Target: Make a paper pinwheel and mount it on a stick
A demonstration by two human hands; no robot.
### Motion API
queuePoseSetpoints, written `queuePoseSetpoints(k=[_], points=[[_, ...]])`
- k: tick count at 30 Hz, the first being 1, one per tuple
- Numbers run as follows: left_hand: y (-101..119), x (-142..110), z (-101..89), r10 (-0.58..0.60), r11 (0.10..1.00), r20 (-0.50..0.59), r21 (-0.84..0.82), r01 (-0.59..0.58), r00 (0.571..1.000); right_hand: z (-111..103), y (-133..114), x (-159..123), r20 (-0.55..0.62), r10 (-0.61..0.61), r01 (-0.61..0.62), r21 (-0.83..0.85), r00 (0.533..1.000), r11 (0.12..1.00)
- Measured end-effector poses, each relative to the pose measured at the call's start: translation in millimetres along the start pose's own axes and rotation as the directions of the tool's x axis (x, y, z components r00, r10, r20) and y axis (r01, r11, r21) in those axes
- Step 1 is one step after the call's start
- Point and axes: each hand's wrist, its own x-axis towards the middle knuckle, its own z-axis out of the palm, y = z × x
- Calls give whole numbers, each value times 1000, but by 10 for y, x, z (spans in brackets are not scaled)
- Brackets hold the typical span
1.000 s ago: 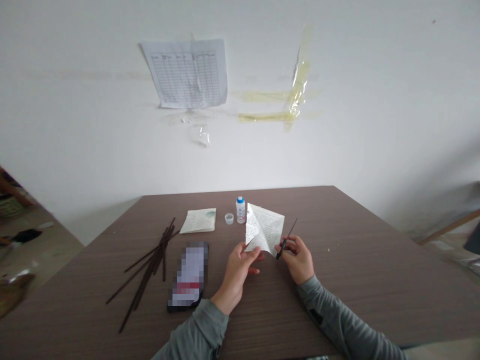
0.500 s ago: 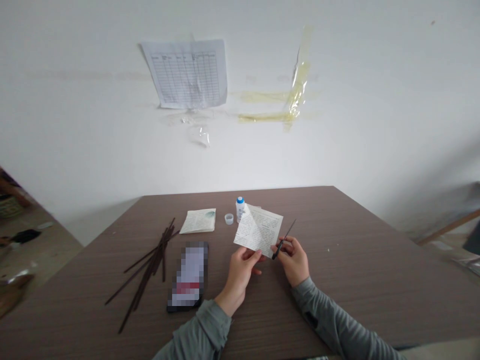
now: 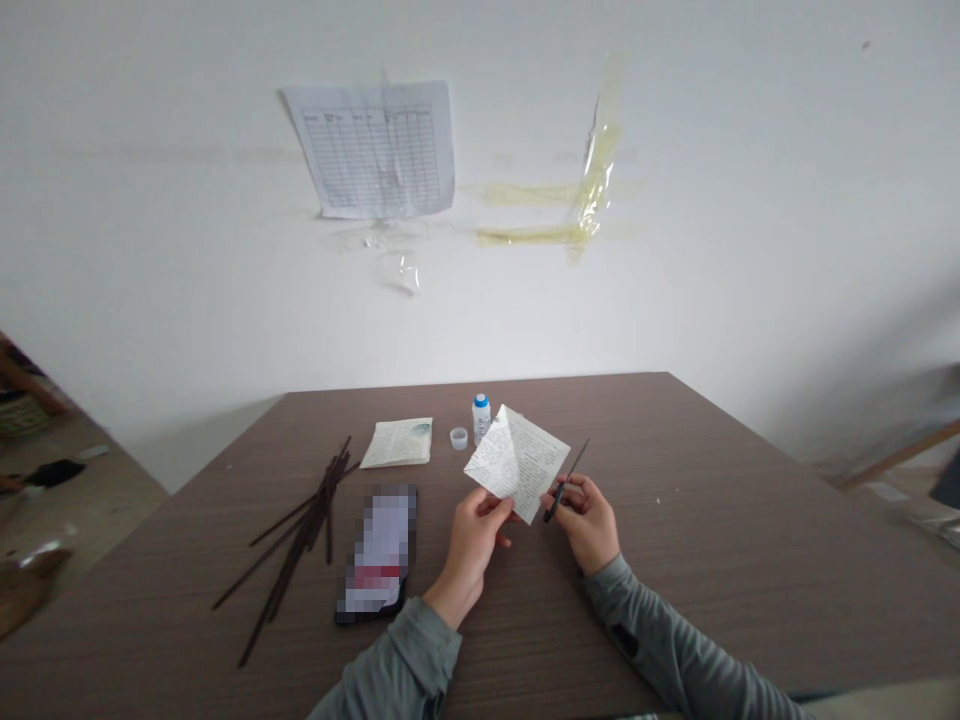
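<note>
A square of printed paper (image 3: 534, 458) with a fold crease is held up in front of me, over the table. My left hand (image 3: 478, 525) pinches its lower left edge between thumb and fingers. In my right hand (image 3: 586, 522) is a slim dark pointed tool (image 3: 568, 480) with a thicker black lower end, its tip pointing up and away; I cannot make out its exact kind. It stands close beside the paper's right side. Behind the paper is a white bottle (image 3: 481, 412) with a blue top, partly covered by it.
On the brown table (image 3: 697, 580) lie a stack of printed paper squares (image 3: 397, 443), a small translucent cup or cap (image 3: 459, 438), several dark thin sticks (image 3: 304, 525) and a phone (image 3: 377, 550) with a blurred screen. A white wall (image 3: 525, 320) rises behind the table's far edge.
The paper has turned clockwise, so one corner now points down toward me. My left hand has shifted slightly left with it, while my right hand and the tool have barely moved.
</note>
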Motion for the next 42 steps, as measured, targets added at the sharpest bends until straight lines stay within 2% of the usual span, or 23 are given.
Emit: queuePoseSetpoints(k=[9,17,21,27,34,38,42], points=[[22,-4,-11,-69,997,52,19,68,996,-13,39,11,-30,44,-42,73,999,996],[52,-8,-22,-50,999,27,-12,50,998,2,-18,-8,31,-30,30,-23,999,999],[67,7,-68,-31,999,4,-20,31,1000,-40,-2,-14,41,14,-13,-17,999,1000],[100,58,-178,-22,996,-63,-82,17,998,-180,-93,-33,175,84,-62,-129,981,990],[69,111,-262,6,992,-88,-123,-17,996,-143,-75,-173,178,83,-53,-169,980,984],[77,132,-258,28,987,-127,-153,-47,992,-158,-150,-227,325,134,-58,-235,936,970],[103,130,-248,48,984,-150,-162,-72,987,-167,-305,-262,480,142,31,-334,866,942]])
